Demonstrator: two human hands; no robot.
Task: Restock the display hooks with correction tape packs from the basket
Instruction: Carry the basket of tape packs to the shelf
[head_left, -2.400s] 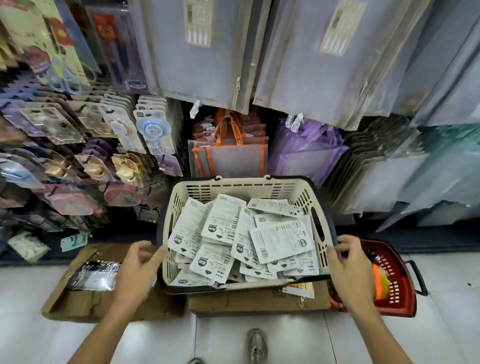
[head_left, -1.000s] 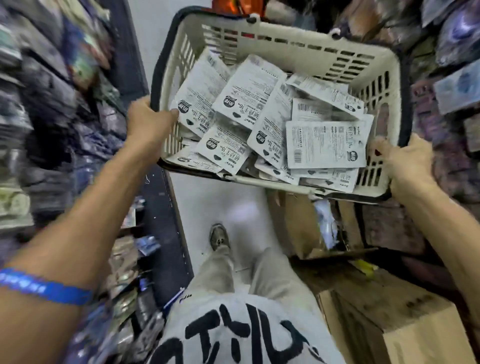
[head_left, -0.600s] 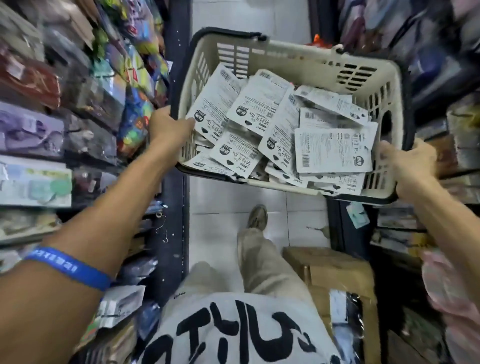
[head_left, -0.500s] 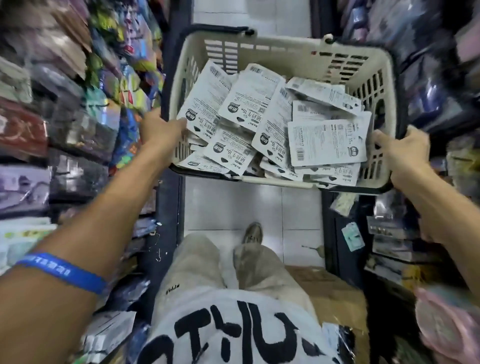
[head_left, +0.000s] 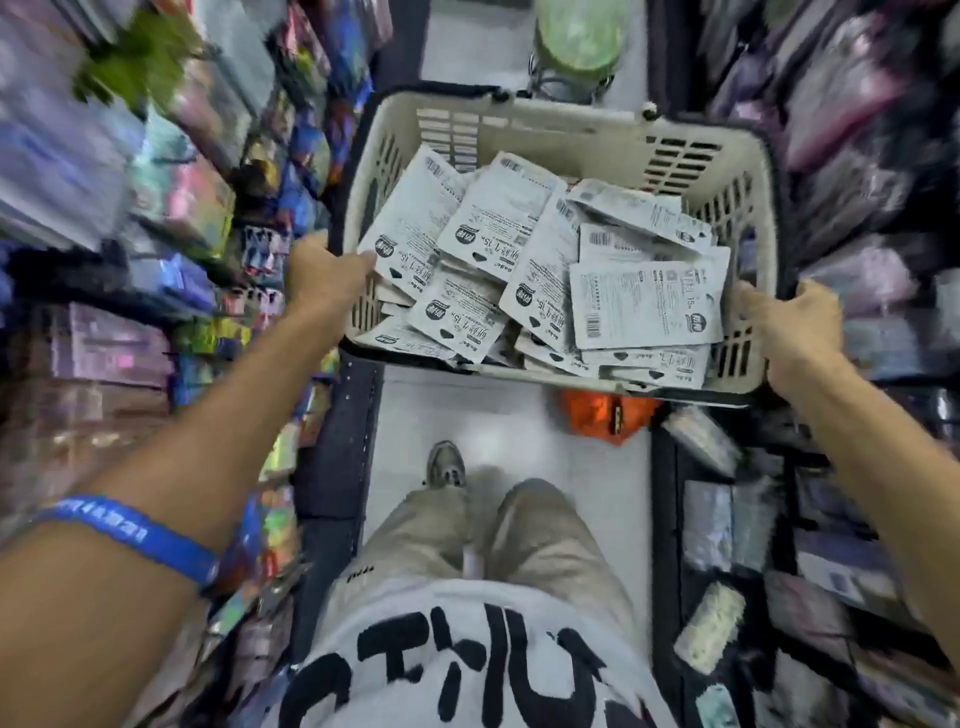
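A cream plastic basket with a dark rim is held up in front of me at waist height over the aisle floor. It is filled with several white correction tape packs, lying backs up in a loose heap. My left hand grips the basket's left rim. My right hand grips its right rim. The display hooks are lost in the blur of the shelves.
Blurred shelves of hanging goods line the narrow aisle on the left, more goods on the right. An orange item lies on the white tiled floor under the basket. A green round object stands ahead. My legs and shoe show below.
The basket was lifted off the cardboard boxes and carried along the aisle in both hands. Over the last second the shelves slide past and an orange item comes into view underneath.
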